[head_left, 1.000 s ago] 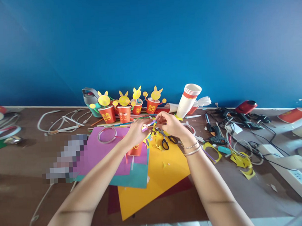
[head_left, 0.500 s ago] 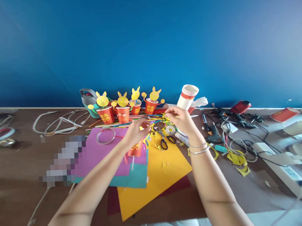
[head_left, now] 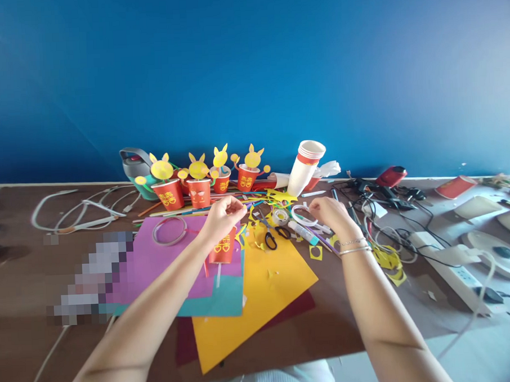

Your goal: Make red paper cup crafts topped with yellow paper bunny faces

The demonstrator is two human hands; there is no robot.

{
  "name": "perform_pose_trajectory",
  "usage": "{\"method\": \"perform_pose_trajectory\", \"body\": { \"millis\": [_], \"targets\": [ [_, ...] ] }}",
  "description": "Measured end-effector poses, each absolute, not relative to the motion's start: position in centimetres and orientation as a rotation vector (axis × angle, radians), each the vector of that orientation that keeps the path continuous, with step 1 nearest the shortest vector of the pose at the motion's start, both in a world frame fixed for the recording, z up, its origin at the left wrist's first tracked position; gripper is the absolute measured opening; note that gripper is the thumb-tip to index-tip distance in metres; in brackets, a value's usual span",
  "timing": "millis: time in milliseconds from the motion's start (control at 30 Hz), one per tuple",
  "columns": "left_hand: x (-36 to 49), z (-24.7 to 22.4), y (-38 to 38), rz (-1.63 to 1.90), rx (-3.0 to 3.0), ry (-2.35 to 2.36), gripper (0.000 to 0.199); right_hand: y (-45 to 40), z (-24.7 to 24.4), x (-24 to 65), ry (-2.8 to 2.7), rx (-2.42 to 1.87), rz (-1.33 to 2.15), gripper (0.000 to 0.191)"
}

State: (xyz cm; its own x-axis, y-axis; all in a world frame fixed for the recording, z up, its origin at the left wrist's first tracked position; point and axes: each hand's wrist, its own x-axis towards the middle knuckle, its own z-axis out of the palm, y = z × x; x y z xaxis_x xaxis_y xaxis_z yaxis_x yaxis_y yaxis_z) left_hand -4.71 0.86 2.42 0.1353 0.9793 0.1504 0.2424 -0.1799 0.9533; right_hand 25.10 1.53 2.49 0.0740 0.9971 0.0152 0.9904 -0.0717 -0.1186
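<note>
Taking the black-handled metal scissors (head_left: 269,228) as the middle of the dial, with the blue wall at twelve, the person's bare left hand (head_left: 223,219) is at ten o'clock and the bare right hand (head_left: 332,214), with bracelets at its wrist, is just past two. The left fingers curl towards the thumb beside a short, slim purple piece (head_left: 249,205); I cannot tell whether they pinch it. The right fingers bend down at the near edge of a white, hollow ring (head_left: 295,215) at two o'clock, and whether they touch or grip it is unclear. At nine o'clock, partly behind the left wrist, is a red paper cup with gold lettering (head_left: 219,250). Four red cups with yellow paper rabbit-eared figures (head_left: 168,193) line up between ten and eleven, and a tilted stack of white paper cups (head_left: 301,172) leans at one. A flat golden-yellow paper sheet (head_left: 252,326) spreads over the brown bench (head_left: 333,334) at six. The step in hand looks like sorting through small craft parts, with the hands working apart; the next move probably calls for a light fingertip grip, clear of the scissors (their handles face the person).
</note>
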Motion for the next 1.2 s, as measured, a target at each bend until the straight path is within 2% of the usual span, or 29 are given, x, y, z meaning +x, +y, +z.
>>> {"method": "perform_pose_trajectory", "body": {
  "millis": [167,267,367,467,633,733,967,1200],
  "targets": [
    [-4.5,2.2,0.9,1.118,1.46,1.176,0.023,-0.3,1.8,24.2,-2.223,-2.189,0.215,0.019],
    [-4.3,2.2,0.8,1.096,1.358,1.16,0.025,-1.1,0.7,22.2,-2.364,-2.236,0.12,0.018],
    [-4.3,2.2,0.7,1.12,1.303,1.145,0.024,-1.6,0.2,21.0,-2.355,-2.269,0.011,0.016],
    [-4.5,2.4,0.8,1.146,1.291,1.135,0.026,-1.5,1.2,20.8,-2.266,-2.218,0.098,0.016],
    [-4.7,2.7,0.9,1.222,1.265,1.174,0.031,-1.0,3.7,18.9,-2.077,-1.631,0.483,0.018],
    [-4.7,2.8,0.9,1.27,1.271,1.189,0.031,-1.0,3.3,16.1,-2.066,-1.297,0.641,0.015],
    [-4.9,2.2,1.3,1.282,1.379,1.213,0.023,-0.8,0.0,12.9,-1.999,-1.271,0.275,0.01],
    [-4.9,2.3,1.1,1.251,1.469,1.243,0.018,-0.7,-0.2,12.8,-2.032,-1.263,0.265,0.009]
  ]
}}
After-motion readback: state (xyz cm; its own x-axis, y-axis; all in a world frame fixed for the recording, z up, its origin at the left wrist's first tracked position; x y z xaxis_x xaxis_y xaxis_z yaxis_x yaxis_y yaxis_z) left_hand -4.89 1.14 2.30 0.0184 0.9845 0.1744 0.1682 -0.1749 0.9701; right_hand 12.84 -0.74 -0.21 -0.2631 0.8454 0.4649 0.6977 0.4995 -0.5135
